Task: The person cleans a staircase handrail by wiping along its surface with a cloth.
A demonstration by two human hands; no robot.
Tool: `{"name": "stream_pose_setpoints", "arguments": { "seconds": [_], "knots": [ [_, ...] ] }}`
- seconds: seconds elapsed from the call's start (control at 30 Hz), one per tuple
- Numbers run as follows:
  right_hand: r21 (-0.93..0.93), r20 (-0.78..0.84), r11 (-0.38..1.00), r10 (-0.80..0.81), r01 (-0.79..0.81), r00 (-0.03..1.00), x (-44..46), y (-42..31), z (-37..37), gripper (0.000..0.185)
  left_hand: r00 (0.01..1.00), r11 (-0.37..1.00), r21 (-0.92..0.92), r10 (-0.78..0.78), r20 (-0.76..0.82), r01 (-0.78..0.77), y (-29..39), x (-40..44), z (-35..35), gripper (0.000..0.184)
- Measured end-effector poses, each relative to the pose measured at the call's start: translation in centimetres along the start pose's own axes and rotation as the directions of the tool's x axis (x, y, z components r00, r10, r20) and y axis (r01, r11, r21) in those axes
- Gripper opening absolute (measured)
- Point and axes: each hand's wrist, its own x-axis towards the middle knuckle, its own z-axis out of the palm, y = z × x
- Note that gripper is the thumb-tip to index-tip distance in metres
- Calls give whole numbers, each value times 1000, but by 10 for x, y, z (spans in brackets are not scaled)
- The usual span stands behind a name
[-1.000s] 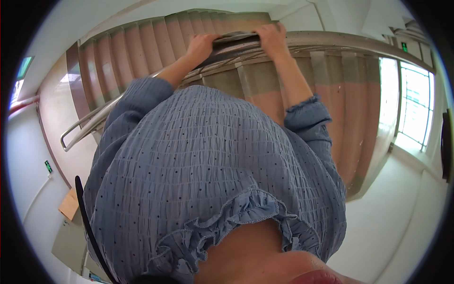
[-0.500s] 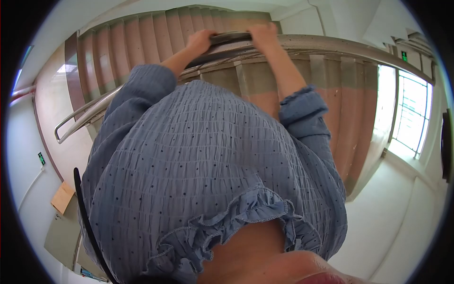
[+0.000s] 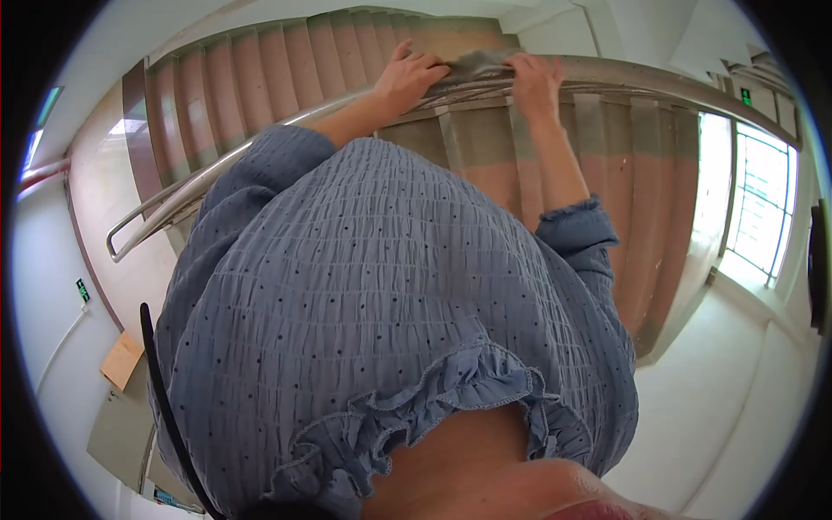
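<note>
A grey cloth (image 3: 475,66) lies bunched over the top of the metal handrail (image 3: 641,76), between my two hands. My left hand (image 3: 411,81) is closed on the cloth's left end, with one finger sticking up away from it. On the other side, my right hand (image 3: 537,82) pinches the right end, its fingers bent over the rail. Both forearms reach forward from rolled blue sleeves. The cloth's underside and some fingertips are hidden.
Brown and pink stairs (image 3: 251,82) run beyond the rail, and more steps (image 3: 598,191) lie on its near side. The rail's looped end (image 3: 113,247) is at left. A barred window (image 3: 763,204) stands at right.
Both hands have shifted right along the handrail with the cloth. The cloth now bunches up above the rail where it lay flatter, and a left finger has lifted.
</note>
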Motion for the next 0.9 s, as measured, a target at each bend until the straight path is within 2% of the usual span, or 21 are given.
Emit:
{"name": "stream_pose_setpoints", "arguments": {
  "seconds": [0.17,0.27,0.3,0.43,0.47,0.53,0.67,0.73,0.8,0.87,0.9],
  "knots": [
    [195,-50,972,-120,128,992,-27,-78,17,29,998,995,88,35,50,-39,-30,-69,-27,38],
    [201,-43,970,-127,133,991,-33,-76,23,28,996,992,122,33,87,-44,-32,-81,-34,35],
    [203,-44,970,-123,130,991,-33,-67,22,28,993,988,119,87,78,-95,-30,-71,-28,35],
    [119,-187,992,60,-38,980,-26,-9,1,28,981,976,105,189,32,-191,1,-3,-11,32],
    [119,-187,992,60,-38,981,-27,0,-4,28,975,964,146,222,23,-223,11,13,-9,32],
    [95,-215,984,167,-149,962,-28,8,-9,29,967,949,187,255,20,-254,22,24,-9,31],
    [133,-221,974,210,-184,952,-44,-17,12,28,978,945,252,197,70,-209,20,4,-23,28],
    [286,-145,952,158,-111,977,-51,-36,27,26,982,946,264,177,69,-189,0,-13,-26,27],
    [273,-125,956,150,-112,981,-53,-44,32,25,977,934,293,171,130,-203,-12,-26,-31,27],
    [268,-119,958,142,-106,983,-49,-45,34,24,974,929,298,192,120,-220,-10,-16,-28,26],
    [235,-196,966,157,-109,968,-46,-36,29,24,972,927,297,210,103,-231,-5,-8,-27,25]
  ]
}}
